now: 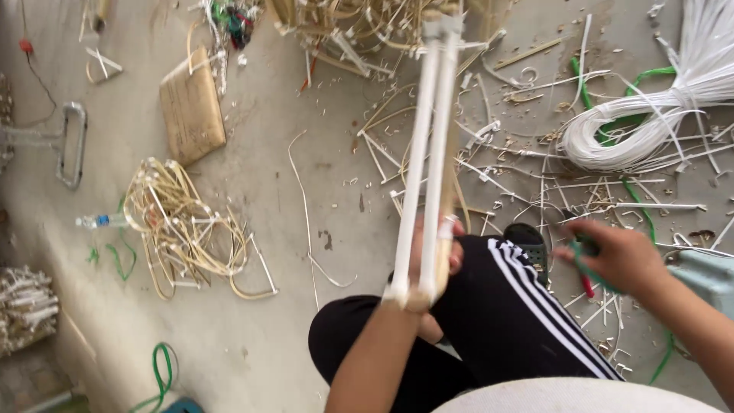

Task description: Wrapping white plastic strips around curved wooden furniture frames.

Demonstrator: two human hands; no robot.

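Left hand grips white-wrapped frame; right hand closed on green strand and red tool.

Floor's a proper mess around that flat wooden board lying on the concrete. Just below it sits a loose tangle of tan cane strips, with a small clear plastic bottle touching the tangle's left edge. Left of the board there's a metal loop handle. Far off to the board's right lies a big coil of white cord, with green cord snaking under it. Between board and coil the ground is covered in white and tan offcuts. Down low, well below the board, a green loop and a bundle of pale sticks at the left edge.
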